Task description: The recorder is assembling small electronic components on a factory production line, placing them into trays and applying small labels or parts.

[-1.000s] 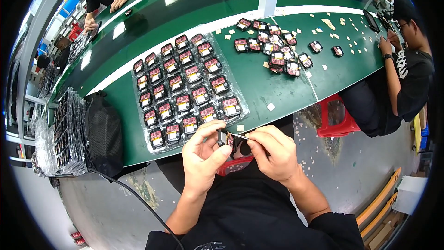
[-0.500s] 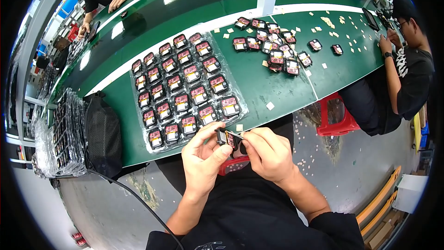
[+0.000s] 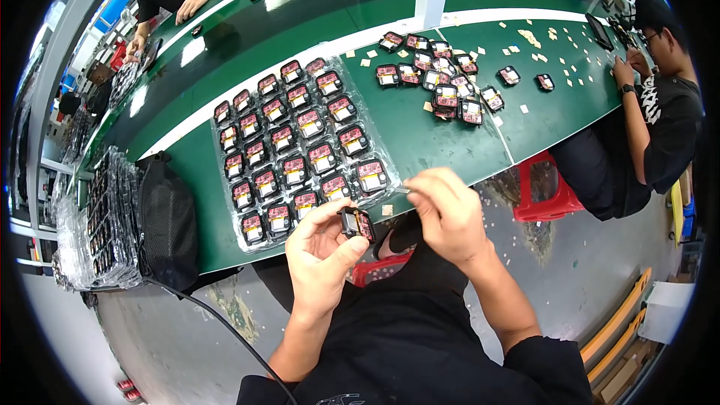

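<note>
My left hand (image 3: 319,259) grips a small black square module (image 3: 355,225) with a red printed face, held tilted just off the table's front edge. Fingers and thumb pinch it at its sides. To the right, my right hand (image 3: 454,217) is closed on a thin metal tool (image 3: 402,190), its tip pointing left, apart from the module. Most of that tool is hidden in the fingers. Ahead of my left hand lies a clear plastic tray (image 3: 349,82), filled with rows of similar modules (image 3: 308,123).
More modules (image 3: 445,95) are heaped on the green table (image 3: 420,146), among scattered pale paper squares (image 3: 387,210). Left stand stacked trays (image 3: 112,217) and a black mesh bag (image 3: 169,225). Co-workers sit at right and far left. A red stool (image 3: 544,187) stands at right.
The right hand has drawn the metal tool away from the module, moving right and up. My left hand has shifted slightly left, still holding the module.
</note>
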Demonstrator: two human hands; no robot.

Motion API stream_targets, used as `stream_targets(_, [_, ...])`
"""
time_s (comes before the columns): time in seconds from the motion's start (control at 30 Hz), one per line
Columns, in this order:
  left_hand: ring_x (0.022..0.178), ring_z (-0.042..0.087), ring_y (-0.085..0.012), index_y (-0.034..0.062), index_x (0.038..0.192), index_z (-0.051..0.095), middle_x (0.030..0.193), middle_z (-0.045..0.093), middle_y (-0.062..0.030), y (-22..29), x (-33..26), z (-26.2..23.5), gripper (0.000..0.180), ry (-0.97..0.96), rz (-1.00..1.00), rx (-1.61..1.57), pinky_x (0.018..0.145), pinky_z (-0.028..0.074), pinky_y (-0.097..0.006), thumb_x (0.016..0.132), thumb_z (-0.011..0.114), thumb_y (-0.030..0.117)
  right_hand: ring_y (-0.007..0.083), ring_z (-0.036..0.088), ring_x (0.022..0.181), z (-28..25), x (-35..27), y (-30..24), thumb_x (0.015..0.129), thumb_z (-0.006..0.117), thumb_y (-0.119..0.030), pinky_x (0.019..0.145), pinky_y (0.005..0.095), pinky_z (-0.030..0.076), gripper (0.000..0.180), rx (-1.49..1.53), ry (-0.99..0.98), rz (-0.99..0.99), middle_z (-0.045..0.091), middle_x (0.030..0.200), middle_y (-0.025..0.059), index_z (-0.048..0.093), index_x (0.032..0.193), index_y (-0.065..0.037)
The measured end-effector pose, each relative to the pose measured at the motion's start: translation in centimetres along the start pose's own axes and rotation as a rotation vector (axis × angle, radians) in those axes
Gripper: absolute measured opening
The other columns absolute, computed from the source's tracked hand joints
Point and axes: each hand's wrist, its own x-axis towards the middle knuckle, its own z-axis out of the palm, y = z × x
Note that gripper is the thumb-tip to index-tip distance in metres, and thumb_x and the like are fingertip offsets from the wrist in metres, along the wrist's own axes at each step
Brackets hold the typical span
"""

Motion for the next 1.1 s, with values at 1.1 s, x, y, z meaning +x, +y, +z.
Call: stream_targets(1.1, [0.111,0.062,-0.0375,0.0042,0.11,0.075,0.109,0.068,-0.0171,1.6,21.9,0.2,0.033,0.081,0.883,1.682,0.097,0.05,-0.049,0.089,0.078,0.03,0.0387,0.068,0.092,1.5,2.2,5.2,0.088,0.081,-0.026,0.074,0.0497,0.055,0.035,-0.522,0.154,0.359,0.058,0.12,0.0119,0.065,0.112,-0.007])
